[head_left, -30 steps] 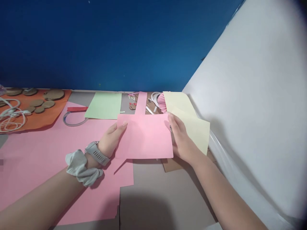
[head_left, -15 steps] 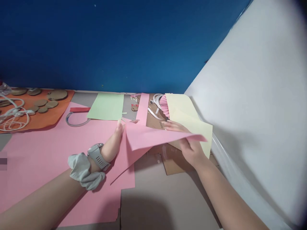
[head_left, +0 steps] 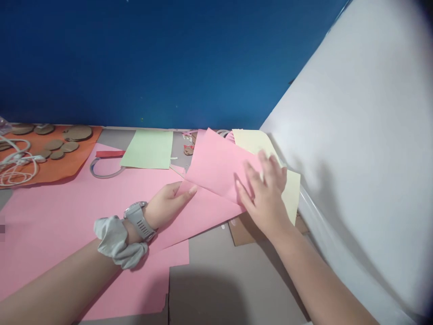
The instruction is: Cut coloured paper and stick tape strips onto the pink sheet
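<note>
My left hand (head_left: 167,205), with a grey watch and a pale scrunchie at the wrist, pinches a pink paper sheet (head_left: 218,169), thumb on top and fingers underneath. A crease runs across this sheet from the left thumb toward the right. Over its right end is my right hand (head_left: 267,203), fingers spread and slightly blurred; whether they press on the paper I cannot tell. Beneath the left forearm lies a larger pink sheet (head_left: 61,234).
A green sheet (head_left: 147,149) and a grey band with a red strip (head_left: 110,154) lie behind. At left, orange paper (head_left: 79,155) bears cardboard discs (head_left: 77,132) and white cable (head_left: 20,158). Cream paper (head_left: 291,189) and brown cardboard (head_left: 241,234) are at right, beside the white wall (head_left: 372,135).
The pink sheet has turned from edge-on to nearly flat, its folded part now spread back and to the right. My left thumb moved onto it; my right hand came from beneath to above.
</note>
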`<state>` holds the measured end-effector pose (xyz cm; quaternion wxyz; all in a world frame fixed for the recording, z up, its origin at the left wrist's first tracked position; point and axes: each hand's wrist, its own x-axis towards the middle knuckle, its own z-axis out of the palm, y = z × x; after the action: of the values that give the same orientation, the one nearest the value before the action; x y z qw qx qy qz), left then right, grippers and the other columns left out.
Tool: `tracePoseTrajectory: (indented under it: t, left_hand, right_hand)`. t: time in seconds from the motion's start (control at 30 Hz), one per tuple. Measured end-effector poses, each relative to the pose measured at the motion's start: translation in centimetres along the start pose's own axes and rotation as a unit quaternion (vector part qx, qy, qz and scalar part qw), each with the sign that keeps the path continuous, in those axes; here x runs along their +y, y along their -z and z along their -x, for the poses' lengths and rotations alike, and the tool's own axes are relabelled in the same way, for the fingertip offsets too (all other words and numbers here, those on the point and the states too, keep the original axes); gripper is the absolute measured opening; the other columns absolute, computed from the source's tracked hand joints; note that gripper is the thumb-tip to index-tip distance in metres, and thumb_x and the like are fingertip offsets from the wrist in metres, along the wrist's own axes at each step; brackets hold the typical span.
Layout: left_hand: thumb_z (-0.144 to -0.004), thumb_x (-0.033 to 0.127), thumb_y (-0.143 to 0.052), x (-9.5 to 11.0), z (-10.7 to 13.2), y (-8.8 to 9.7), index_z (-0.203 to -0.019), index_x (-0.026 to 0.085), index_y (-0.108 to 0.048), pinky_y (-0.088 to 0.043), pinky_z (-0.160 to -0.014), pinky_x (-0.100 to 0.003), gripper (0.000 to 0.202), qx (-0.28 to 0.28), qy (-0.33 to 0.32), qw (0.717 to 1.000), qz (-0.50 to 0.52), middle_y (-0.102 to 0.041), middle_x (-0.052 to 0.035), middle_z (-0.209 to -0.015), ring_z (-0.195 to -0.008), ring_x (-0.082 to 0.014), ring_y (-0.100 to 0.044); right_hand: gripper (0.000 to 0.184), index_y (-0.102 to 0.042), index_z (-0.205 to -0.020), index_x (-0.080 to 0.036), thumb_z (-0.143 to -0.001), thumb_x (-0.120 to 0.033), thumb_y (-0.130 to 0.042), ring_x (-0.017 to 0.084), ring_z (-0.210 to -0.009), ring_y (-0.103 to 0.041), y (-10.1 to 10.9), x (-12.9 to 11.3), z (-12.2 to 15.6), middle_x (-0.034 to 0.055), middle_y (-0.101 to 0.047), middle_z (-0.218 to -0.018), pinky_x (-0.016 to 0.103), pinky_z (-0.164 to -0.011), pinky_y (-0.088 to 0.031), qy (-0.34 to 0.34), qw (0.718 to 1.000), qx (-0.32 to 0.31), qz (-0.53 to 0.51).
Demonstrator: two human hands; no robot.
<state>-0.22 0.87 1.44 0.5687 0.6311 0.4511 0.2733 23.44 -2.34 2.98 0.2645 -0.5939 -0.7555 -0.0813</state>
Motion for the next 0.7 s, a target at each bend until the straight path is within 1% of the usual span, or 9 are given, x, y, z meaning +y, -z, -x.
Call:
tracePoseTrajectory:
  t: [0.03, 0.07, 0.13, 0.2, 0.3, 0.4, 0.5, 0.6, 0.7]
  left_hand:
    - [-0.081, 0.054, -0.052, 0.0, 0.0, 0.0, -0.085, 0.017, -0.063, -0.051, -0.064, -0.028, 0.039, 0.002, 0.001, 1.000, 0.003, -0.069, -0.0032, -0.084, -0.076, -0.0201, -0.064]
    - [-0.081, 0.054, -0.053, 0.0, -0.1, -0.1, -0.085, 0.017, -0.064, -0.051, -0.064, -0.028, 0.039, -0.001, -0.001, 1.000, 0.005, -0.069, -0.0034, -0.084, -0.076, -0.0204, -0.064]
    - [-0.082, 0.054, -0.051, 0.1, -0.1, -0.2, -0.087, 0.017, -0.064, -0.052, -0.066, -0.029, 0.040, -0.013, -0.011, 1.000, 0.011, -0.069, -0.0038, -0.085, -0.077, -0.0206, -0.063]
    - [-0.084, 0.054, -0.048, 0.3, 0.0, -0.5, -0.086, 0.016, -0.064, -0.051, -0.065, -0.028, 0.041, -0.018, -0.023, 1.000, 0.008, -0.068, -0.0041, -0.084, -0.076, -0.0194, -0.062]
    - [-0.085, 0.053, -0.047, 0.9, 0.4, -0.9, -0.080, 0.015, -0.061, -0.048, -0.060, -0.026, 0.041, -0.007, -0.046, 0.999, -0.026, -0.064, -0.0031, -0.078, -0.069, -0.0156, -0.057]
    - [-0.086, 0.052, -0.047, 1.6, 0.9, -1.3, -0.074, 0.015, -0.057, -0.043, -0.055, -0.024, 0.040, 0.007, -0.074, 0.995, -0.066, -0.059, -0.0008, -0.070, -0.062, -0.0125, -0.052]
    - [-0.087, 0.049, -0.046, 1.9, 1.3, -1.4, -0.067, 0.016, -0.050, -0.037, -0.052, -0.022, 0.039, 0.025, -0.100, 0.987, -0.119, -0.049, 0.0025, -0.062, -0.057, -0.0097, -0.044]
    - [-0.086, 0.045, -0.051, 2.1, 1.5, -1.5, -0.058, 0.018, -0.035, -0.029, -0.047, -0.021, 0.042, 0.068, -0.139, 0.971, -0.182, -0.031, 0.0063, -0.054, -0.052, -0.0072, -0.031]
    - [-0.085, 0.037, -0.055, 2.4, 1.9, -1.5, -0.057, 0.020, -0.023, -0.023, -0.044, -0.021, 0.046, 0.130, -0.193, 0.949, -0.213, -0.021, 0.0076, -0.053, -0.049, -0.0062, -0.023]
  right_hand:
    - [0.056, -0.028, -0.143, -0.035, -0.091, -0.036, -0.046, 0.037, -0.141, -0.009, 0.1, -0.6, 0.1, 0.0040, -0.017, -0.155, 0.064, -0.109, 0.000, 0.034, 0.999, -0.027, 0.022]
    - [0.057, -0.027, -0.144, -0.035, -0.090, -0.040, -0.046, 0.037, -0.141, -0.009, 0.2, -1.1, 0.1, 0.0031, -0.020, -0.155, 0.064, -0.108, 0.005, 0.066, 0.996, -0.058, 0.029]
    - [0.065, -0.020, -0.146, -0.033, -0.089, -0.049, -0.046, 0.035, -0.141, -0.013, 0.2, -2.1, 0.2, 0.0032, -0.022, -0.154, 0.062, -0.108, 0.009, 0.114, 0.987, -0.114, 0.026]
    - [0.073, -0.015, -0.148, -0.029, -0.087, -0.054, -0.045, 0.032, -0.141, -0.016, 0.1, -2.5, 0.1, 0.0044, -0.022, -0.154, 0.059, -0.110, 0.010, 0.137, 0.980, -0.145, 0.018]
    - [0.082, -0.012, -0.149, -0.023, -0.085, -0.061, -0.045, 0.028, -0.142, -0.015, -0.1, -2.0, 0.0, 0.0061, -0.023, -0.153, 0.053, -0.113, 0.006, 0.142, 0.979, -0.144, 0.007]
    - [0.087, -0.016, -0.148, -0.019, -0.081, -0.064, -0.048, 0.025, -0.142, -0.014, -0.2, -1.1, -0.1, 0.0065, -0.026, -0.153, 0.047, -0.115, 0.002, 0.133, 0.981, -0.140, -0.011]
    - [0.081, -0.025, -0.144, -0.019, -0.081, -0.062, -0.051, 0.023, -0.141, -0.020, 0.0, -0.7, -0.1, 0.0057, -0.038, -0.147, 0.045, -0.116, 0.003, 0.130, 0.979, -0.149, -0.040]
    - [0.068, -0.033, -0.140, -0.020, -0.085, -0.056, -0.051, 0.021, -0.136, -0.031, 0.2, -0.8, 0.0, 0.0047, -0.049, -0.140, 0.044, -0.116, 0.003, 0.138, 0.976, -0.155, -0.069]
    - [0.062, -0.039, -0.137, -0.019, -0.086, -0.051, -0.054, 0.023, -0.136, -0.031, 0.4, -1.0, -0.1, 0.0072, -0.045, -0.142, 0.045, -0.116, -0.006, 0.149, 0.976, -0.136, -0.083]
